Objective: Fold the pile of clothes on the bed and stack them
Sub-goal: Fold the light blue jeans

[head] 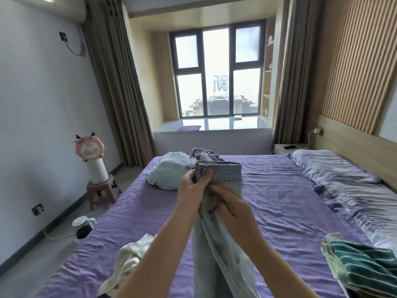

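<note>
I hold a pair of pale blue jeans [223, 175] upright over the purple bed [279, 203], waistband at the top, legs hanging down between my arms. My left hand [191, 190] pinches the waistband's left edge. My right hand [234, 211] grips the denim just below the waist. A light blue garment [167, 173] lies crumpled at the far left of the bed, with a purple and white one [204, 153] behind the jeans. A cream garment [133, 254] lies near the front left. A green striped garment [365, 267] lies at the front right.
Striped pillows and bedding [343, 175] run along the bed's right side by the headboard. A pink fan [90, 155] stands on a small stool [101, 192] at the left wall. A kettle [83, 226] sits on the floor. A bay window [217, 74] is straight ahead.
</note>
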